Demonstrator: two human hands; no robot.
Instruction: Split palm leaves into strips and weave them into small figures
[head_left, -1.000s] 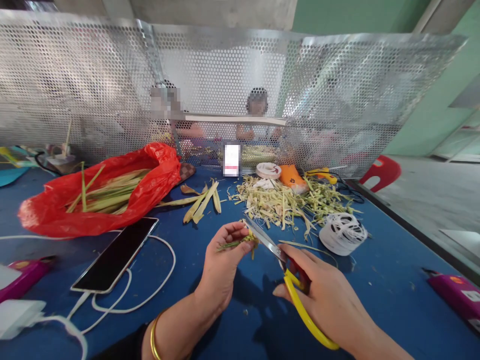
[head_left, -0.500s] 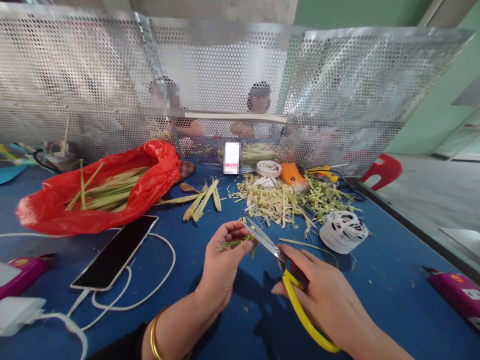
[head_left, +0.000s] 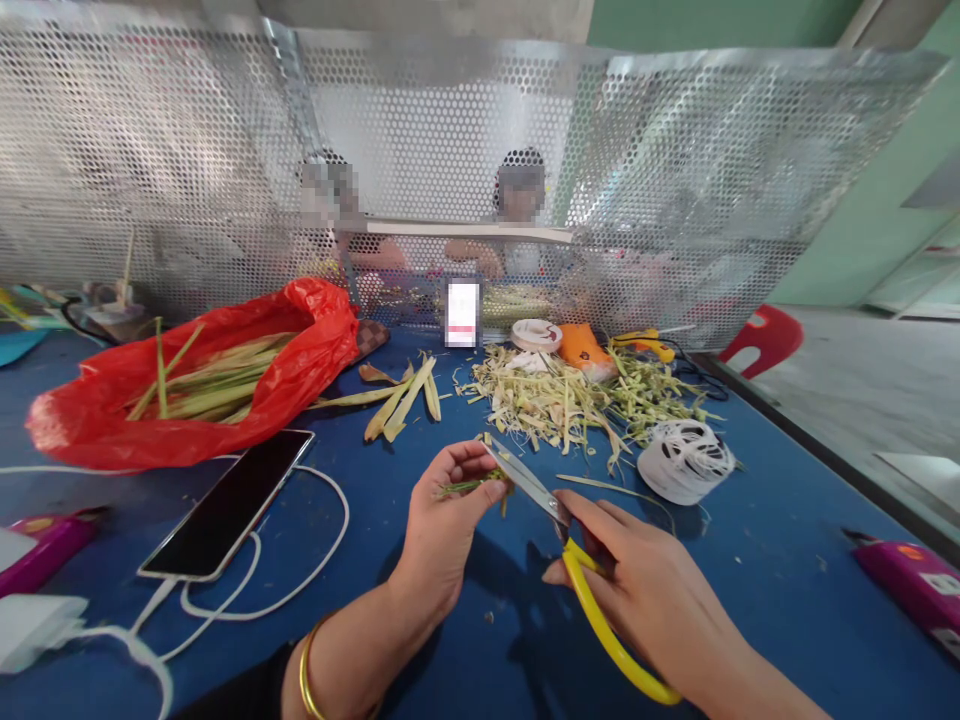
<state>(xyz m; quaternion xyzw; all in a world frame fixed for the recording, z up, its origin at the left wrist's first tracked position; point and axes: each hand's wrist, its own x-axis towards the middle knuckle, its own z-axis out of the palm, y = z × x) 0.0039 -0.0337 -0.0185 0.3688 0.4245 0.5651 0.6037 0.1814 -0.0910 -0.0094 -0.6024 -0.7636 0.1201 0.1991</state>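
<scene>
Between thumb and fingers, my left hand pinches a small bundle of green and yellow plant strips. Yellow-handled scissors are in my right hand, with their metal blades pointing up and left at the bundle near my left fingertips. The blades look almost closed. Whether they have a strip between them I cannot tell. Beyond my hands lies a pile of pale cut strips, with greener clippings at its right. Several long dry husk leaves lie further left.
A red plastic bag of long leaves and a phone with a white cable lie left. A white string roll, tape roll and orange packet are at right. Behind a perforated metal screen sit two people.
The scissor blades have drawn slightly closer together at the bundle. Both hands stay in nearly the same place. Behind the screen, a person's hand has shifted a little.
</scene>
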